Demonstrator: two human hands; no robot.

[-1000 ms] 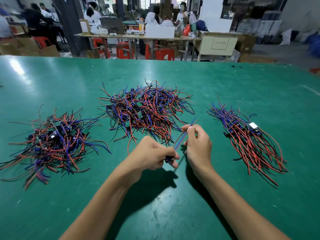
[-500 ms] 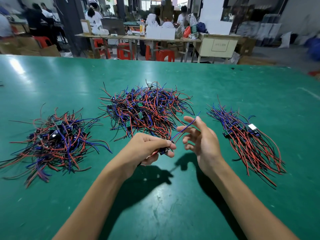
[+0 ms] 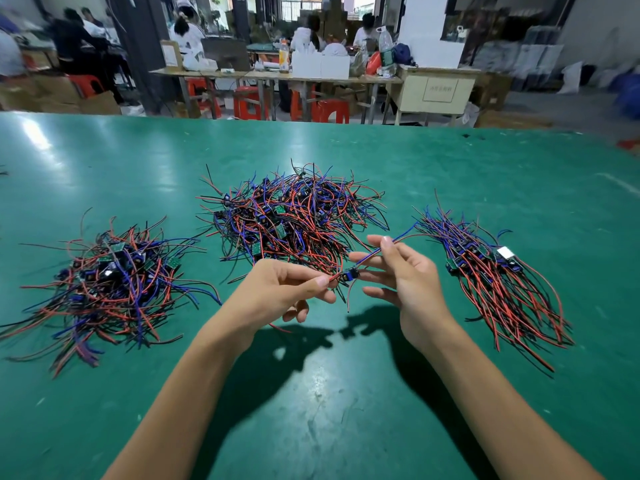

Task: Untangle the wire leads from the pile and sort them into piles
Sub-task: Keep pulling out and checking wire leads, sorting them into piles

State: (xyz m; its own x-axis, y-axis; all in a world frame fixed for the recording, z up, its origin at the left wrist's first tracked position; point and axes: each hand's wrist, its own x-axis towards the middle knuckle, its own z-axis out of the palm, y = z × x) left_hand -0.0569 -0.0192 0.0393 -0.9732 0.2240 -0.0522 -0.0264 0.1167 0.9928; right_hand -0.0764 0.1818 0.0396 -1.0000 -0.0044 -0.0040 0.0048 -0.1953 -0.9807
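Three heaps of red, blue and black wire leads lie on the green table (image 3: 311,410): a tangled pile (image 3: 294,223) in the middle, a loose pile (image 3: 107,282) at the left, and a straightened, aligned pile (image 3: 498,282) at the right. Between my hands hangs a single lead (image 3: 349,273) with a small blue-black module. My left hand (image 3: 280,289) pinches its red wires just left of the module. My right hand (image 3: 405,271) has its fingers spread and nearly straight, and the lead's blue wire runs across its fingertips toward the right pile.
The table's far edge (image 3: 311,121) runs across the top. Beyond it stand workbenches (image 3: 277,76), red stools (image 3: 249,102) and several seated people. My forearms cast shadows on the mat in front of me.
My right hand let go of the blue wire it was pinching and spread its fingers. My left hand rose slightly and shifted its pinch onto the red wires beside the module.
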